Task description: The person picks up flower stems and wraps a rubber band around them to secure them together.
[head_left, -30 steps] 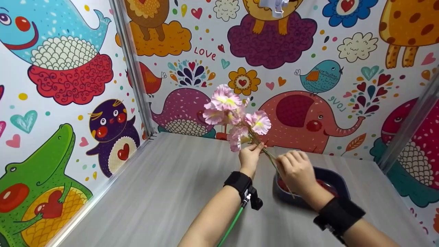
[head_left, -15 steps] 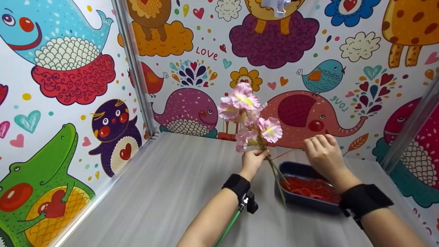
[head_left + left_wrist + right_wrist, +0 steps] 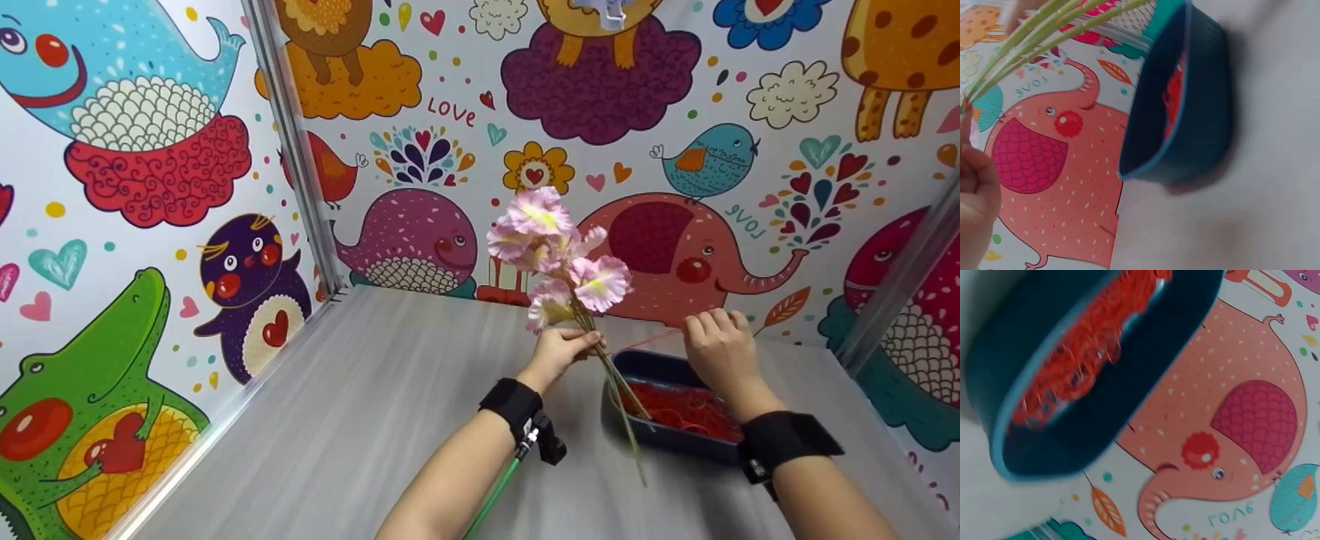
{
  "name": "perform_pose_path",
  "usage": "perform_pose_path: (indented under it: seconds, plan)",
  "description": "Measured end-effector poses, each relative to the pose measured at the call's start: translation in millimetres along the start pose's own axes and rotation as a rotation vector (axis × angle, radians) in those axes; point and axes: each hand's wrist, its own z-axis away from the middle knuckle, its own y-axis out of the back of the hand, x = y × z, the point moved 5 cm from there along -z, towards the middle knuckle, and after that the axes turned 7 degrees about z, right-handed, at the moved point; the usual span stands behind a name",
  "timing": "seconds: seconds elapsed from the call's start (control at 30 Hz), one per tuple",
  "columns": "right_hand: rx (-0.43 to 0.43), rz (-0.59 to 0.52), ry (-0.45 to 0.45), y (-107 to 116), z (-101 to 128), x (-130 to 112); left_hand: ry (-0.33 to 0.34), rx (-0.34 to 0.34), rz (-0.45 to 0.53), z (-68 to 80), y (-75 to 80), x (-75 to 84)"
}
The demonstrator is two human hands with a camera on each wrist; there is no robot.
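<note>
My left hand [image 3: 561,354] grips a bunch of artificial pink flowers [image 3: 540,225] by its green stems [image 3: 616,384], blossoms up and stem ends slanting down to the right. From the stems a thin red rubber band [image 3: 649,340] stretches rightward to my right hand [image 3: 720,351], whose curled fingers pinch its end. In the left wrist view, the stems [image 3: 1044,42] run up from the fingers [image 3: 976,169], and a bit of red shows where they meet. The right wrist view does not show the right hand.
Below the right hand stands a dark blue box [image 3: 675,448] holding many red rubber bands [image 3: 686,409]. It sits on the grey table [image 3: 360,420]. Walls printed with cartoon animals enclose the back and sides. A green cable [image 3: 495,491] runs from the left wristband.
The right hand has moved from the stems out to the right, drawing the red rubber band taut. The left hand and flowers have shifted right, and the box is less covered.
</note>
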Motion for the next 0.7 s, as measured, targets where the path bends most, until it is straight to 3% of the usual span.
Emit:
perform_pose_path:
  seconds: [0.17,0.37,0.5,0.7]
  plan:
    - [-0.022,-0.065,-0.105,-12,13,-18,0.090,0.031,0.294,-0.1,-2.5,3.6]
    - [-0.087,-0.119,-0.168,-23,23,-60,0.053,0.112,0.526,-1.7,-7.2,8.4]
    - [-0.130,-0.225,-0.286,-29,30,-93,0.008,0.187,0.599,-2.2,-9.2,6.6]
    - [-0.234,-0.443,-0.471,-29,33,-138,-0.077,0.306,0.565,-1.3,-4.3,2.5]
